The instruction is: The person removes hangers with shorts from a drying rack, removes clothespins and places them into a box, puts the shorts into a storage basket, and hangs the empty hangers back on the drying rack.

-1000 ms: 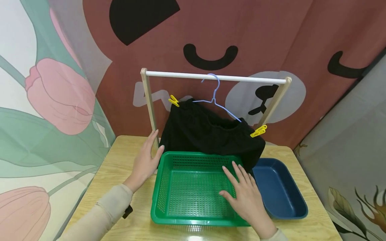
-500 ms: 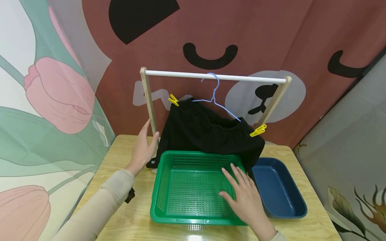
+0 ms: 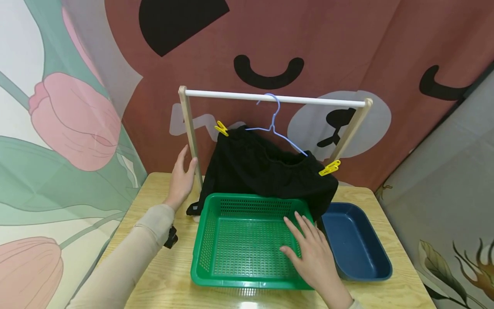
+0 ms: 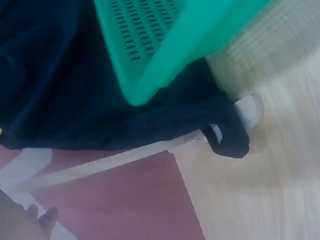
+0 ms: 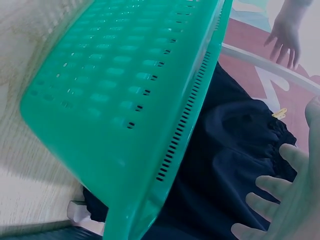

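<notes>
A black garment with a gathered elastic waist (image 3: 262, 167) hangs on a blue hanger (image 3: 274, 124) from the white bar of a small rack (image 3: 308, 100). Yellow clothespins grip its waist, one at the left (image 3: 221, 128) and one at the right (image 3: 329, 168). Beside the rack's left post is my left hand (image 3: 181, 180), fingers extended, holding nothing; whether the thumb touches the post is unclear. My right hand (image 3: 314, 253) is spread above the right side of a green perforated basket (image 3: 204, 240), apart from it in the right wrist view, also holding nothing.
A dark blue tray (image 3: 356, 240) stands right of the basket on the wooden table (image 3: 154, 274). The garment's lower left end (image 3: 194, 209) lies by the rack's foot. Behind the rack hangs a printed curtain (image 3: 339, 56).
My left hand has moved up and left, away from the basket's corner, along the left post. The garment's lower left end has come into sight. My right hand has hardly moved.
</notes>
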A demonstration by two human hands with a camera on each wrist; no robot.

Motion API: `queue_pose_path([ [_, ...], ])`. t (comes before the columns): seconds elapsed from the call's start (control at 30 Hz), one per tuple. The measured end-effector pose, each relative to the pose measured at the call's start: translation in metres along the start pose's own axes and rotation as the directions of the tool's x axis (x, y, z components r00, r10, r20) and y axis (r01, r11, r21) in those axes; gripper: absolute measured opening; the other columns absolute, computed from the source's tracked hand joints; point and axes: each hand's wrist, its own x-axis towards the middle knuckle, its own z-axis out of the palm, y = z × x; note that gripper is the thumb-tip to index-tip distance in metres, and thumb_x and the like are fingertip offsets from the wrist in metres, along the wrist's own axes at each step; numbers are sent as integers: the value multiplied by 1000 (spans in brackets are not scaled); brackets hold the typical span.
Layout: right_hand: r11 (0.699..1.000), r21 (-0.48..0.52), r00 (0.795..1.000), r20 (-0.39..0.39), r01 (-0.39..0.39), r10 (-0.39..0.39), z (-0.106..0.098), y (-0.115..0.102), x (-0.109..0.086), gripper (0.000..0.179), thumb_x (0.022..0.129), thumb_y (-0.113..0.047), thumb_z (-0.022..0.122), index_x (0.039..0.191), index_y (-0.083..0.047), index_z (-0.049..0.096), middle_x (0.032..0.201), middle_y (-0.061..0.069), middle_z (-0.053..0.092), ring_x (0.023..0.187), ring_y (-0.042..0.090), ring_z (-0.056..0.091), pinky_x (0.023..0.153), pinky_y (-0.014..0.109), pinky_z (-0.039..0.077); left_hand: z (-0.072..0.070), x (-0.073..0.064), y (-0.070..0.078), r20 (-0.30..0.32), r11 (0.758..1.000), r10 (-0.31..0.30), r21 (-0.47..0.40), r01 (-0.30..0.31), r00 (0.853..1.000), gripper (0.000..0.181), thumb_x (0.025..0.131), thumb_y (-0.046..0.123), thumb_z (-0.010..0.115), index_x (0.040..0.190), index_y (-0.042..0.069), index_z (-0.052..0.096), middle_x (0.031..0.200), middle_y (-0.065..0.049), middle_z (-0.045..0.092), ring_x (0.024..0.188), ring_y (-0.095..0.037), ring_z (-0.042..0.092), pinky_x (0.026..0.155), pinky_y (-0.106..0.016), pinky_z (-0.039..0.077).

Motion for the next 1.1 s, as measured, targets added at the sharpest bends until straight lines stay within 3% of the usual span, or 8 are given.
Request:
queue_pose_path([
  [0.13, 1000, 3, 1000, 2, 2, -2, -1, 1, -1, 74, 91, -53, 65, 155, -33, 34, 159, 6, 31, 143, 32, 32, 108, 60, 31, 0, 13, 1, 18, 1000, -3, -17, 3, 1000, 65, 104, 50, 42, 159, 23, 20, 160, -8, 28, 145, -30, 27, 113, -58, 26],
  [0.3, 1000, 2, 1000, -14, 15, -15, -1, 0, 0, 73, 91, -54, 64, 154, -32, 35, 159, 6, 32, 142, 32, 33, 108, 59, 32, 0, 30, 2, 43, 997, -8, -73, 12, 999, 63, 104, 49, 43, 157, 22, 25, 149, -13, 42, 134, -34, 42, 102, -58, 40],
  [0.43, 1000, 3, 999, -29, 30, -30, -1, -1, 2, 71, 91, -54, 63, 154, -31, 37, 159, 5, 33, 141, 32, 35, 108, 59, 32, 1, 39, 4, 47, 989, -6, -145, 13, 999, 56, 106, 44, 39, 154, 17, 31, 144, -14, 45, 130, -33, 45, 103, -56, 40],
  [0.57, 999, 10, 999, -35, 39, -39, -1, -1, 3, 71, 92, -54, 62, 154, -31, 38, 159, 4, 33, 141, 32, 36, 107, 60, 32, 4, 44, 5, 31, 978, 9, -209, -2, 999, 47, 108, 31, 38, 149, 9, 36, 141, -15, 49, 133, -31, 44, 109, -51, 35],
  [0.77, 998, 1, 998, -41, 58, -58, -3, -1, 3, 70, 92, -55, 61, 153, -30, 39, 158, 3, 34, 141, 30, 35, 106, 60, 33, 6, 48, 0, -15, 955, 18, -297, -21, 1000, 39, 107, 19, 44, 142, 3, 46, 130, -21, 57, 126, -32, 51, 105, -47, 40],
  [0.93, 997, 19, 996, -50, 78, -77, -8, -2, 7, 64, 94, -49, 62, 151, -24, 44, 157, 5, 36, 140, 30, 37, 106, 60, 34, 7, 52, -7, -30, 924, 13, -382, -24, 999, 36, 105, 16, 49, 137, -1, 52, 126, -24, 60, 122, -31, 53, 100, -39, 41],
  [1.1, 994, 52, 990, -105, 99, -93, -18, -2, 13, 57, 96, -37, 65, 148, -20, 49, 152, 6, 44, 135, 30, 43, 103, 57, 38, 8, 53, -7, -24, 924, 12, -383, -21, 1000, 35, 105, 16, 48, 136, 0, 52, 126, -25, 59, 122, -34, 52, 99, -38, 41],
])
